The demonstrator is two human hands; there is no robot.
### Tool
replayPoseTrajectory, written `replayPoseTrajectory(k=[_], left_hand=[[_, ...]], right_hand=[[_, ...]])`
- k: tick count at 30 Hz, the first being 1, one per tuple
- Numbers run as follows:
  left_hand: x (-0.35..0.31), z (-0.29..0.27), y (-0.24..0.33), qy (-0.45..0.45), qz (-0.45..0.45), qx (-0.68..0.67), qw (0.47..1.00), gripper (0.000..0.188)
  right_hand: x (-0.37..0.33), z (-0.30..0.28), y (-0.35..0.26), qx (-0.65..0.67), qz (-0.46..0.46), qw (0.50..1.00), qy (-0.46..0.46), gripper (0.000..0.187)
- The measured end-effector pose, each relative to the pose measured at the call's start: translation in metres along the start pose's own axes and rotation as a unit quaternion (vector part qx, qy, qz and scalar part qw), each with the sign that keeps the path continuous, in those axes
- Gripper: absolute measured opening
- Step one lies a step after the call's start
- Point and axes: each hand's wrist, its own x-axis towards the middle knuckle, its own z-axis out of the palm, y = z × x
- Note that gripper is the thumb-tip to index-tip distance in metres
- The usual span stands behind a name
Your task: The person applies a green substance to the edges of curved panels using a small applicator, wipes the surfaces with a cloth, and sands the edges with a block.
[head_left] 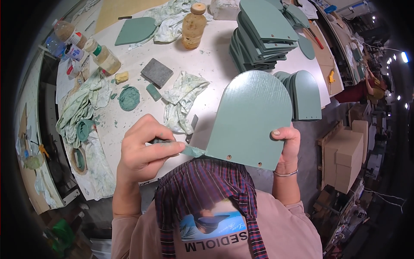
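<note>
A green arched panel (254, 116) with two small holes along its straight edge is gripped at its right side by my right hand (288, 144), thumb on the face. My left hand (148, 149) pinches a small putty knife (192, 150) whose blade is smeared with green paste. The blade tip touches or nearly touches the panel's lower left corner. On the table lie a round dab of green putty (129, 98), a grey sanding block (157, 73), a small green block (153, 92) and a stained rag (183, 100).
A tall stack of green panels (258, 39) stands at the back right, with more panels (307, 95) beside it. A capped jar (194, 26) and a bottle (103, 57) stand farther back. Cardboard boxes (345, 159) sit on the right; another person (366, 88) is in the background.
</note>
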Motion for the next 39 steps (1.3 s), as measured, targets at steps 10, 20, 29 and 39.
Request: replayPoseTrajectory(k=[10, 20, 29, 39], left_hand=[[-0.005, -0.001, -0.005, 0.064, -0.069, -0.017, 0.995, 0.032], [-0.017, -0.003, -0.017, 0.094, -0.119, -0.126, 0.980, 0.021], [-0.018, 0.002, -0.017, 0.128, -0.142, -0.211, 0.959, 0.025], [-0.008, 0.002, -0.014, 0.080, -0.085, -0.087, 0.989, 0.026]], right_hand=[[0.002, -0.004, 0.001, -0.005, 0.002, 1.000, 0.011, 0.080], [-0.002, 0.001, -0.001, -0.024, -0.038, 0.999, 0.026, 0.052], [0.002, 0.012, 0.001, -0.087, -0.064, 0.994, 0.030, 0.055], [0.006, 0.018, 0.005, -0.073, -0.020, 0.996, 0.042, 0.052]])
